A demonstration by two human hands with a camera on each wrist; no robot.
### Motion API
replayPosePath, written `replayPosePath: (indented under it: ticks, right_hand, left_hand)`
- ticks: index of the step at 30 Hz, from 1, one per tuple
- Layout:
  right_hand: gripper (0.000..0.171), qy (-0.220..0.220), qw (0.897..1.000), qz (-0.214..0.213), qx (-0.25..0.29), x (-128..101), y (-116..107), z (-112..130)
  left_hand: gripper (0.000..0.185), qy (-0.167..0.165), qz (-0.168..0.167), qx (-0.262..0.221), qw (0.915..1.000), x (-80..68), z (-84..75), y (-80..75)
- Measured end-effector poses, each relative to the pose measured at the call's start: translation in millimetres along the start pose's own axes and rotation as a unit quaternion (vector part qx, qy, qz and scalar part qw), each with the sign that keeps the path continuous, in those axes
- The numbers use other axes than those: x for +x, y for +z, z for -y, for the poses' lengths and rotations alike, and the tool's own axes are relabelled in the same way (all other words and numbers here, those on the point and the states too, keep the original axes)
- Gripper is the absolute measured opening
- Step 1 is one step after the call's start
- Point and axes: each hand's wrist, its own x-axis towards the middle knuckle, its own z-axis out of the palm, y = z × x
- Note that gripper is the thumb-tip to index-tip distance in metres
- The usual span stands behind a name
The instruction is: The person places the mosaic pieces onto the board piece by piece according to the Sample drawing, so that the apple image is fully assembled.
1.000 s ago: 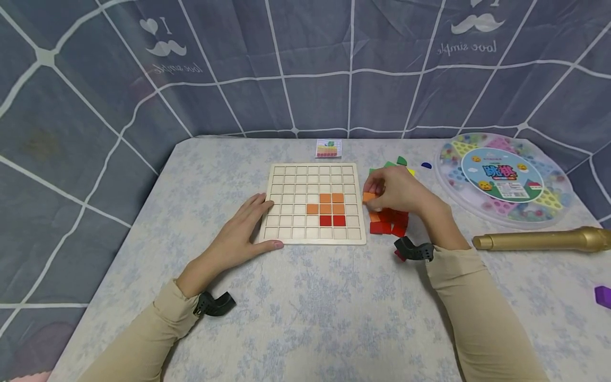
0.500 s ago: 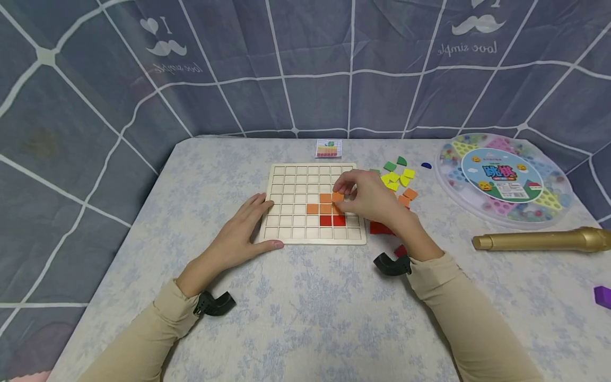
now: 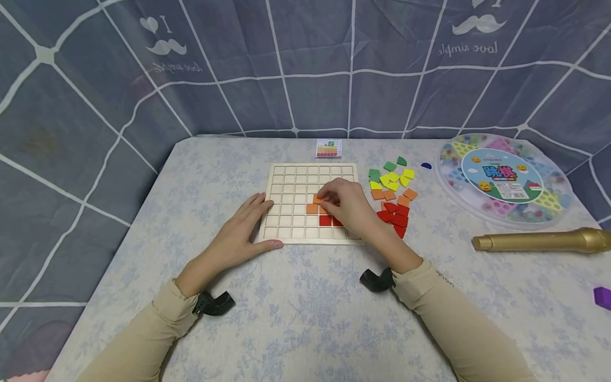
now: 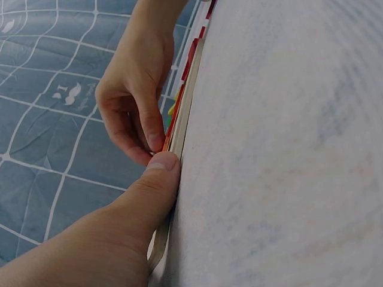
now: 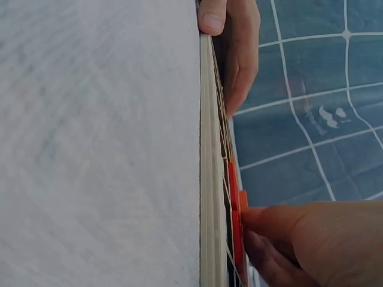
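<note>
- Step in hand: setting an orange tile [image 3: 317, 200] into the grid board [image 3: 291, 183], in the cell left of the orange ones already seated.
- Right hand [image 3: 345, 204] over the board's middle, fingertips pinching the tile; in the right wrist view the tile [image 5: 242, 200] stands slightly above the board edge, so I judge it not yet seated.
- Left hand [image 3: 243, 228] flat on the surface, fingers relaxed, thumb along the board's near edge, steadying it (holds nothing).
- Red tiles [image 3: 326, 220] sit in the row below, partly hidden by the right hand.
- Loose tiles [image 3: 393, 193] lie right of the board: green, yellow, orange, red.
- Next move likely calls for squaring the tile to its cell, pressing it flush, then letting go.
</note>
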Motion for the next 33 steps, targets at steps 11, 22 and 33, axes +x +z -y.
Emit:
replayPosePath:
  ticks: [11, 22, 33]
  right_hand:
    - [0.026, -0.068, 0.997, 0.031, -0.036, 0.4, 1.0, 1.9]
    - [0.023, -0.086, 0.996, 0.019, -0.03, 0.0, 1.9, 1.8]
    - [0.017, -0.086, 0.995, 0.02, -0.037, 0.2, 3.4, 1.4]
  left_hand:
    - [0.101, -0.001, 0.004, 0.0, 1.0, 0.0, -1.1, -0.6]
    - [0.102, 0.004, -0.003, 0.003, 1.0, 0.4, -0.5, 0.1]
    - [0.102, 0.001, -0.003, 0.003, 1.0, -0.3, 0.2, 0.6]
